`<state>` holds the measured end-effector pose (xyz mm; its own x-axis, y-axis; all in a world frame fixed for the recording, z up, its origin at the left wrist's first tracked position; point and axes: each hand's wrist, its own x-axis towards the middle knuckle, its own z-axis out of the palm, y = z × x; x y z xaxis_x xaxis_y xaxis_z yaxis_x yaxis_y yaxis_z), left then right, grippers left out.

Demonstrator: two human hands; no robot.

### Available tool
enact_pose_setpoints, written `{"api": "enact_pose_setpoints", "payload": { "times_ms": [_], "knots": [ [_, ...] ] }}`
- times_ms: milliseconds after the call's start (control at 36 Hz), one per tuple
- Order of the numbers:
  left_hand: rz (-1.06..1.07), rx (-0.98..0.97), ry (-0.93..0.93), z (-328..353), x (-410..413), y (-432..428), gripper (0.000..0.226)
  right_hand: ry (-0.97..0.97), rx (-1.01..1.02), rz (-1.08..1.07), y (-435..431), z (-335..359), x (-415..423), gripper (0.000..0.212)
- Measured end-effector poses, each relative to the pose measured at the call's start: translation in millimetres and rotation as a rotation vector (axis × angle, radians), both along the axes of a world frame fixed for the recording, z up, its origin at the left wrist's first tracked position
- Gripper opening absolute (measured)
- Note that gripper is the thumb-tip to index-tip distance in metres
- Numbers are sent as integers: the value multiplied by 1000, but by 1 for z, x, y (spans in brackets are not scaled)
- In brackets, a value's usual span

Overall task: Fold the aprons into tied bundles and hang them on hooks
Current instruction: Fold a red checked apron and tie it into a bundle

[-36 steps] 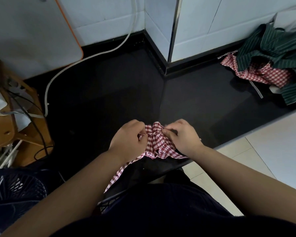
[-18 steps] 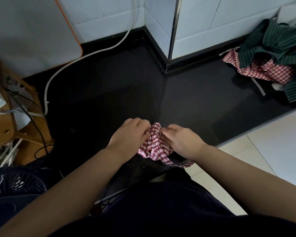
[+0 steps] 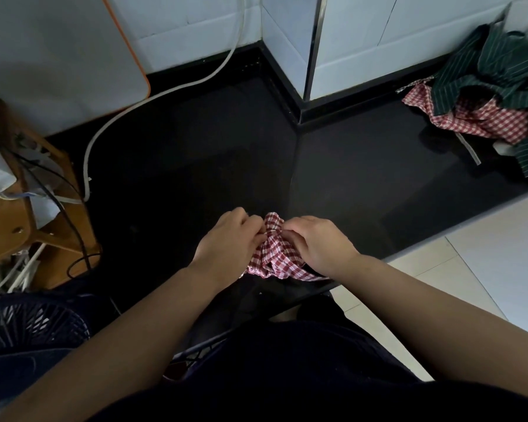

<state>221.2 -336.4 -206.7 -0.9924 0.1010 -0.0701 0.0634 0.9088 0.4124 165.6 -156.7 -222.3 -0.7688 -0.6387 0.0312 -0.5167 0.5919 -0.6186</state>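
Left hand (image 3: 230, 239) and right hand (image 3: 316, 243) pinching a bunched red gingham apron (image 3: 272, 254) on a black countertop (image 3: 195, 153), heap of green striped aprons (image 3: 500, 68) far right, white hose (image 3: 165, 92) at left

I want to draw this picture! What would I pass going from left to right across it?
You'd pass the wooden stand → left hand → checked apron → right hand → apron pile.
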Motion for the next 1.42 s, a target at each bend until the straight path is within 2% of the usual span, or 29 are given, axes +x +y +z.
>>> {"api": "enact_pose_setpoints", "payload": {
  "times_ms": [139,250,333,444,583,806,972,1056,1194,1417],
  "knots": [
    [59,37,73,-3,5,0,17,-16,-59,-93,-9,2,7,19],
    [61,55,96,-4,6,-3,10,-110,-5,-91,-12,2,13,27],
    [62,156,82,-7,5,-1,13,-172,-7,-118,-10,-3,17,32],
    [68,248,29,-5,1,4,19,-235,-137,-315,-9,-4,20,23],
    [109,273,-37,-3,-4,2,21,-228,-219,-354,-20,-2,18,22],
    [270,407,-132,-4,-5,3,24,-157,-97,-98,-15,-1,19,32],
    [362,534,-232,0,-6,0,22,-56,-163,-254,-20,-12,21,25],
    [419,601,-230,-1,-2,-1,24,-35,-162,-185,-23,-12,20,22],
    [466,621,-217,-3,0,2,25,-95,-55,70,-18,-2,12,28],
    [402,536,-145,-8,1,5,22,16,212,157,-26,-4,3,26]
  ]
}}
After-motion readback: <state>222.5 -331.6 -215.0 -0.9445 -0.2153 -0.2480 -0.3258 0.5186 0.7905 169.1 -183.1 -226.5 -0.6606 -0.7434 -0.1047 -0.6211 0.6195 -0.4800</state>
